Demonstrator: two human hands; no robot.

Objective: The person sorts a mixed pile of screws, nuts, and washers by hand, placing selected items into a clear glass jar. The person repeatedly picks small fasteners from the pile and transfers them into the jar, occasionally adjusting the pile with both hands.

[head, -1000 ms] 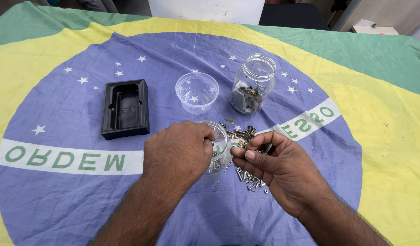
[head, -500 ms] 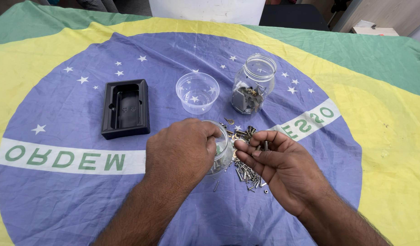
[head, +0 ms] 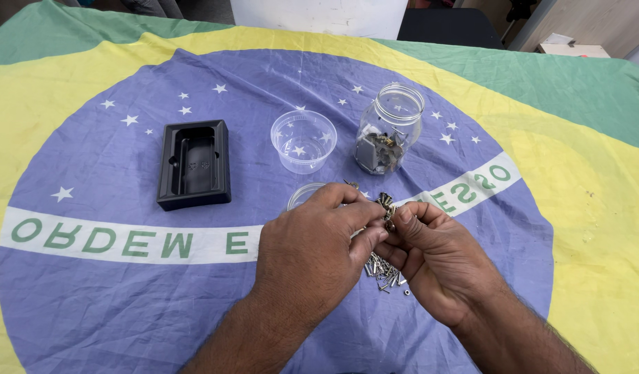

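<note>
Both hands together, fingertips pinched, palms inward

Flag cloth: green, yellow, blue with white stars and band. Tray: black. Cup and jar: clear. Screws: silver.

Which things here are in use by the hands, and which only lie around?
In use: left hand, right hand, screws, clear cup under the left hand.
Lying around: black tray, empty cup, glass jar with metal parts, flag cloth.
</note>
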